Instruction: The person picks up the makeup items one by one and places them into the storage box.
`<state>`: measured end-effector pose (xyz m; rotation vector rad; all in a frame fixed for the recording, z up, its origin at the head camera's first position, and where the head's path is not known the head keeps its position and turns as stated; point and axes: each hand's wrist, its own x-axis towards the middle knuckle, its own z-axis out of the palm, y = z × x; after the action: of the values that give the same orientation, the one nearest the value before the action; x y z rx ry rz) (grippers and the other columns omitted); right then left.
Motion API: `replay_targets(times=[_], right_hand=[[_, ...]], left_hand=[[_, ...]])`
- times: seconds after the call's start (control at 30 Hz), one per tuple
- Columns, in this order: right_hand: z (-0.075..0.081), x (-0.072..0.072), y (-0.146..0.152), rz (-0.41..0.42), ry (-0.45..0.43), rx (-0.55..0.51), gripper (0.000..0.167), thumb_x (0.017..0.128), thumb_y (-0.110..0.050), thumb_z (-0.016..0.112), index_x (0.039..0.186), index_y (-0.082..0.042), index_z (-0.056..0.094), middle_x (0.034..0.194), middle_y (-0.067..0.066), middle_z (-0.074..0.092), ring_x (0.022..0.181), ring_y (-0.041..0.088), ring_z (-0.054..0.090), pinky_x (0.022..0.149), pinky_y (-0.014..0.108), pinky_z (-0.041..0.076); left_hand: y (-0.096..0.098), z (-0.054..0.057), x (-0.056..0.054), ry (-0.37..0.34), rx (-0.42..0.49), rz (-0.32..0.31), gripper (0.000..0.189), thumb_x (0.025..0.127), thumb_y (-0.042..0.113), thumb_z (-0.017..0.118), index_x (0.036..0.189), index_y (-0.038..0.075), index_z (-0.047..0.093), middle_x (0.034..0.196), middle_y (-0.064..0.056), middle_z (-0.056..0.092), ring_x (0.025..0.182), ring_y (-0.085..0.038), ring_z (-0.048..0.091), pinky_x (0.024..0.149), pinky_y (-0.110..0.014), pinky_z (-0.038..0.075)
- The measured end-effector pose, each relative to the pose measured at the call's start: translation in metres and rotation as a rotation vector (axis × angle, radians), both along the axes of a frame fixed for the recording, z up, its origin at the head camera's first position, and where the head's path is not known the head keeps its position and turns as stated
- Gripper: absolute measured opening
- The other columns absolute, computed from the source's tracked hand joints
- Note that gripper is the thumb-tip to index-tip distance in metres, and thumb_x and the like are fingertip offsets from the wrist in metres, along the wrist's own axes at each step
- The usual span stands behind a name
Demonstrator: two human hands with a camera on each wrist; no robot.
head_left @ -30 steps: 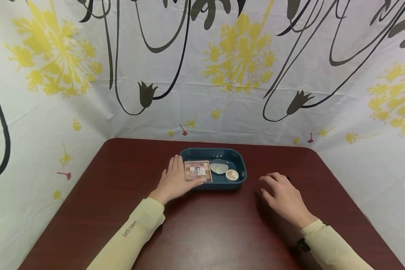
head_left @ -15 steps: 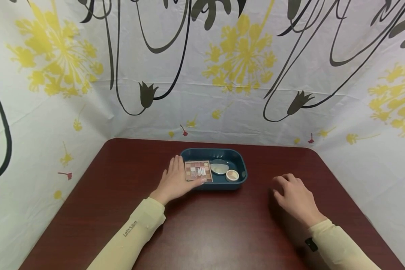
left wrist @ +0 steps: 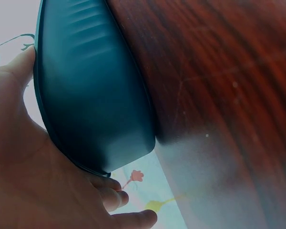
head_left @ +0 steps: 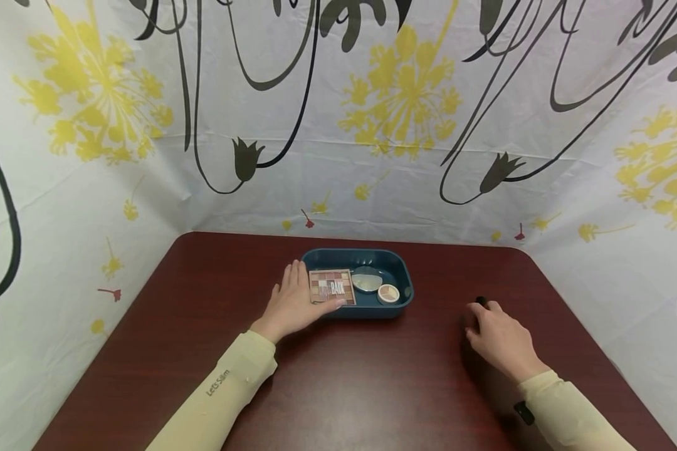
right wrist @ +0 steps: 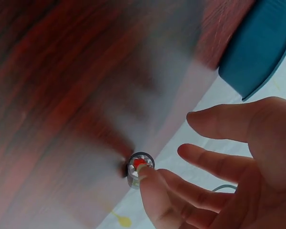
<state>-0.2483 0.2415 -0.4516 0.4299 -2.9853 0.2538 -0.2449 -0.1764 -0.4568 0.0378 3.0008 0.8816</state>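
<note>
In the head view my left hand (head_left: 289, 304) rests against the left end of a dark teal tray (head_left: 392, 307), fingers straight along its side and thumb on the front rim. The left wrist view shows the tray's outer wall (left wrist: 93, 109) beside that hand. Inside lie a square eyeshadow palette (head_left: 331, 287), an oval clear-topped item (head_left: 367, 279) and a small round three-color compact (head_left: 388, 294). My right hand (head_left: 502, 341) hovers at the right, thumb and fingers apart. By its index fingertip stands a small dark cylinder with a red center (right wrist: 136, 179), partly hidden by the finger; its kind is unclear.
A dark red-brown wooden table (head_left: 361, 388) extends under both arms. White cloth (head_left: 316, 188) with yellow and dark plant prints hangs behind the table and along its sides.
My right hand has moved right, away from the tray, to the small dark cylinder, whose top now shows past the fingers. The left hand and tray have stayed put.
</note>
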Motion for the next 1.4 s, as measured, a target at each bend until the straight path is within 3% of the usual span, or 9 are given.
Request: replay_targets(times=[0.43,0.73,0.87,1.13,1.4], right_hand=[[0.000,0.001,0.007,-0.004,0.012,-0.018,0.036,0.089,-0.012,0.073,0.122,-0.002,0.066,0.101,0.023,0.054,0.048,0.019,0.043,0.040,0.035,0.036],[-0.007,0.001,0.009,0.001,-0.068,-0.014,0.034,0.086,-0.016,0.077,0.118,-0.008,0.069,0.103,0.020,0.056,0.062,0.024,0.055,0.050,0.045,0.045],[-0.005,-0.001,0.011,-0.014,-0.024,-0.017,0.032,0.086,-0.016,0.077,0.115,-0.007,0.070,0.100,0.019,0.056,0.062,0.024,0.056,0.048,0.045,0.045],[-0.004,-0.009,0.025,-0.074,0.055,-0.006,0.038,0.084,-0.019,0.076,0.118,-0.003,0.069,0.104,0.027,0.055,0.084,0.047,0.058,0.045,0.054,0.044],[-0.007,-0.010,0.034,-0.082,0.003,-0.004,0.036,0.086,-0.016,0.074,0.119,-0.002,0.068,0.103,0.027,0.057,0.073,0.039,0.061,0.046,0.051,0.044]], left_hand=[[0.000,0.001,0.001,0.018,0.014,0.000,0.135,0.071,0.089,0.057,0.161,0.004,0.005,0.168,-0.016,0.005,0.153,-0.035,0.006,0.115,-0.064,0.019],[0.000,-0.002,-0.001,0.000,0.002,-0.002,0.136,0.070,0.092,0.053,0.162,0.005,0.004,0.168,-0.015,0.003,0.153,-0.033,0.004,0.116,-0.063,0.017],[0.000,-0.003,-0.001,0.009,0.005,-0.003,0.136,0.069,0.093,0.053,0.162,0.005,0.004,0.168,-0.015,0.004,0.153,-0.033,0.004,0.115,-0.063,0.018],[0.000,0.003,0.002,0.019,0.019,0.000,0.134,0.071,0.089,0.058,0.161,0.004,0.006,0.168,-0.017,0.005,0.153,-0.036,0.006,0.115,-0.064,0.018],[0.000,0.003,0.002,0.005,0.021,-0.002,0.134,0.071,0.089,0.057,0.161,0.004,0.005,0.168,-0.016,0.004,0.153,-0.034,0.005,0.115,-0.063,0.017]])
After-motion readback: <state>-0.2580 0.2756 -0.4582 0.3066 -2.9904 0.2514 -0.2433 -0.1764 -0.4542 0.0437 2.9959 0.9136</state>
